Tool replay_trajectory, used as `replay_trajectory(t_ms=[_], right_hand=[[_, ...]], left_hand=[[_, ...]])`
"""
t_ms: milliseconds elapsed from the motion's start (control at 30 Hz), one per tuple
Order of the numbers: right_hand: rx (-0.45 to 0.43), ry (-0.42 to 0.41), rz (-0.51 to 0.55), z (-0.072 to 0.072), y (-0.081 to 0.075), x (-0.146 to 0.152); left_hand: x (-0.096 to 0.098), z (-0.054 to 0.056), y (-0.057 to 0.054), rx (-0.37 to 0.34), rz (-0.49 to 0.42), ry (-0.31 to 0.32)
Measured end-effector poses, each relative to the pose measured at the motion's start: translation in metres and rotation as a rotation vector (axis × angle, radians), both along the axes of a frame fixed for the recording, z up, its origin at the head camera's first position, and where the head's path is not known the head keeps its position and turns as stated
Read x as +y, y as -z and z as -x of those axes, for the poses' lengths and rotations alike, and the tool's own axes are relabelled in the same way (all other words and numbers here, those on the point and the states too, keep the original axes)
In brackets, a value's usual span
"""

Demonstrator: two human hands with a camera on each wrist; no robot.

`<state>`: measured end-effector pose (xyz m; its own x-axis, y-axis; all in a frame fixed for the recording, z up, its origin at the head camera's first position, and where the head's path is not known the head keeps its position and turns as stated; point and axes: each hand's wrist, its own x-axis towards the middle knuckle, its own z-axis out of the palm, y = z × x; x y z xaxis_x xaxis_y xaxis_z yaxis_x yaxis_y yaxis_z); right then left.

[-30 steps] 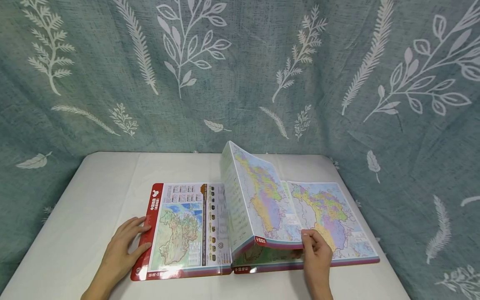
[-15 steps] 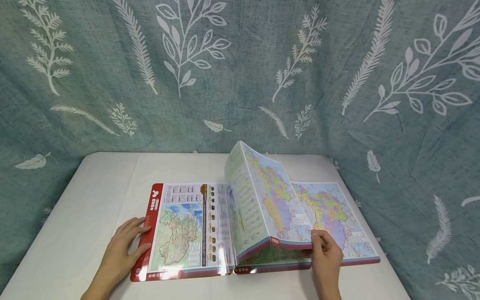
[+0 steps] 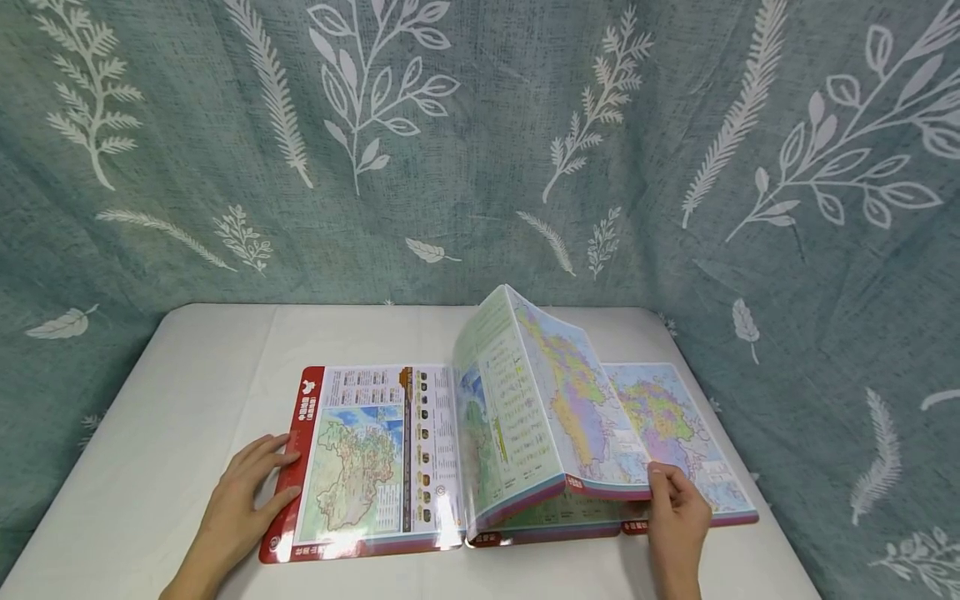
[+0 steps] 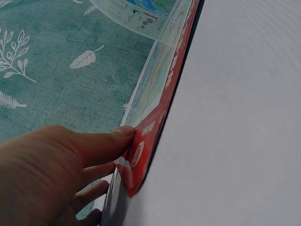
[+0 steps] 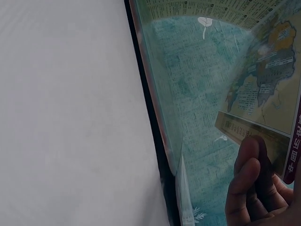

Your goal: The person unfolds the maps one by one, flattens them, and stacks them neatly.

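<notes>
A glossy folding map lies partly unfolded on the table. Its left panel [image 3: 360, 483], with a red border, is flat; my left hand [image 3: 238, 498] rests its thumb and fingertips on that border. In the left wrist view the thumb of my left hand [image 4: 61, 169] touches the red corner [image 4: 146, 146]. A middle panel [image 3: 577, 392] stands up as a tilted fold, creased at the top. Its near right corner is pinched by my right hand [image 3: 678, 508]. The right panel [image 3: 675, 417] lies beneath, partly covered. The right wrist view shows the pinched panel [image 5: 273, 84] from below.
The map lies on a white-covered table [image 3: 195, 375], with white surface around it. Behind and beside the table hangs a green curtain [image 3: 480, 167] with white leaf patterns. The map's near edge is close to my forearms.
My right hand has moved to the right, drawing the raised panel's corner with it. The crease has shifted right, and more of the panel's left face shows. My left hand has stayed put.
</notes>
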<state>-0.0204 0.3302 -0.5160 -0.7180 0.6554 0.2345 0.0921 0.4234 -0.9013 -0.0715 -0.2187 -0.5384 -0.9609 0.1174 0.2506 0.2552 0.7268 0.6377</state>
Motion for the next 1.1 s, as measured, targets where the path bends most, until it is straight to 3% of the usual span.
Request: replay_trajectory(t_ms=[533,767,1100], right_hand=[[-0.032,0.083,0.006,-0.005,-0.006,0.012],[-0.105,0.156,-0.019,-0.008,-0.006,0.03],[-0.072,0.222,0.029,-0.012,-0.007,0.05]], left_hand=[[-0.002,0.0,0.001,0.024,-0.014,0.012],[-0.002,0.0,0.001,0.02,-0.01,0.005],[-0.003,0.0,0.004,0.051,-0.018,0.012]])
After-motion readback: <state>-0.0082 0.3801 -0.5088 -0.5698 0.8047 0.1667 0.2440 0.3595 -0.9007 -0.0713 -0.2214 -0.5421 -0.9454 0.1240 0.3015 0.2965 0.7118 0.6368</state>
